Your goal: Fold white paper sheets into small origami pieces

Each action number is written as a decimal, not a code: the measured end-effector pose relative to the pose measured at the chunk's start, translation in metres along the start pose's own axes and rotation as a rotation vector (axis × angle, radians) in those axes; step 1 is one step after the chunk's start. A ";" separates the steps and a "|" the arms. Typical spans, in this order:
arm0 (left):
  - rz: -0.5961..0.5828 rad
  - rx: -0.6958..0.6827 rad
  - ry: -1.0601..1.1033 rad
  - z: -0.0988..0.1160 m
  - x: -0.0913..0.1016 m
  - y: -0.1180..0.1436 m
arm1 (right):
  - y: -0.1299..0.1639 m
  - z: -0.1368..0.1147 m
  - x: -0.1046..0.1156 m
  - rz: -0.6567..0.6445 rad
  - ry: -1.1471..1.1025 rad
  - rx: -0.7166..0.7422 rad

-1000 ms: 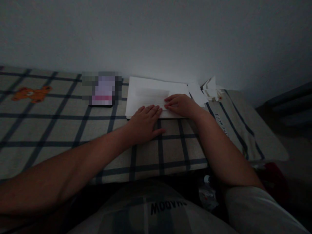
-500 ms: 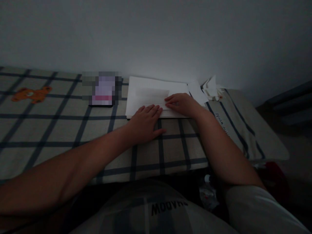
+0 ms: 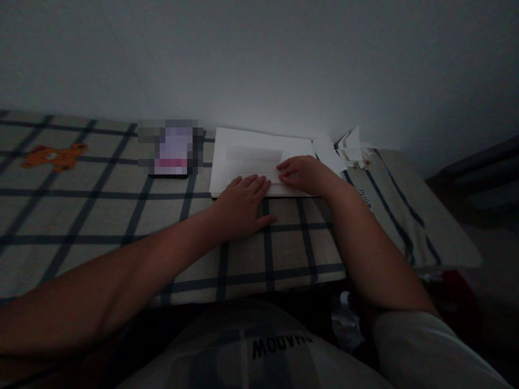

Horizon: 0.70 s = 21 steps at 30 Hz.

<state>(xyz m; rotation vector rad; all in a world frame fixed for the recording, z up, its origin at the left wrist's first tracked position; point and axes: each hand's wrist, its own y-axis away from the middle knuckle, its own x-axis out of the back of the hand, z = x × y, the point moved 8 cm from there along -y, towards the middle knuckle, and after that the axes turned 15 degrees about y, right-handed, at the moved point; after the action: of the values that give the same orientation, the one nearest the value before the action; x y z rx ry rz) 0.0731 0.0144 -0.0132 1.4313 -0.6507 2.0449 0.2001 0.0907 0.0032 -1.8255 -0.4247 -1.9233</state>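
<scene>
- White paper sheets point(image 3: 243, 143) lie in a flat stack on the checked cloth point(image 3: 101, 210), near the wall.
- On top lies a smaller folded piece point(image 3: 253, 161); the right hand point(image 3: 304, 174) presses its right edge with fingers bent, pinching nothing.
- Left hand point(image 3: 241, 208) lies flat with fingers together, fingertips on the near edge of the stack.
- Compared with one second ago, the right hand moved slightly to the right along the fold; the left did not move, so the paper seems held in place.
- Loose paper scraps point(image 3: 351, 145) lie at the right corner, and a phone point(image 3: 170, 154) left of the stack.
</scene>
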 end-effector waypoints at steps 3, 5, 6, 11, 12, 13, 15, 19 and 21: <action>-0.004 0.002 0.000 0.000 0.000 0.000 | 0.001 0.000 0.001 -0.007 -0.011 0.004; -0.008 0.002 0.000 0.000 0.000 0.000 | 0.000 -0.001 0.000 -0.014 -0.010 0.003; -0.006 0.001 0.000 0.000 0.000 0.000 | 0.000 0.000 0.000 -0.017 -0.010 -0.002; 0.018 -0.012 -0.013 -0.001 -0.002 0.002 | -0.001 0.001 0.002 -0.004 -0.014 -0.041; 0.021 -0.013 -0.015 -0.001 -0.002 0.003 | -0.001 0.001 0.002 -0.003 -0.011 -0.041; 0.023 -0.013 -0.017 -0.001 -0.002 0.003 | -0.001 0.000 0.002 -0.006 -0.008 -0.040; 0.025 -0.007 -0.015 -0.002 -0.002 0.003 | -0.001 0.000 0.002 -0.017 -0.004 -0.043; 0.019 -0.002 -0.006 -0.002 -0.002 0.001 | 0.000 0.000 0.002 -0.023 0.005 -0.052; 0.023 -0.005 -0.003 -0.002 -0.001 0.000 | 0.000 0.001 0.001 -0.012 0.008 -0.051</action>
<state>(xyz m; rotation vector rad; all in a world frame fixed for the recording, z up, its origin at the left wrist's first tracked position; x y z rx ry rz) 0.0721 0.0149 -0.0151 1.4309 -0.6764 2.0571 0.2003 0.0913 0.0042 -1.8504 -0.3890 -1.9657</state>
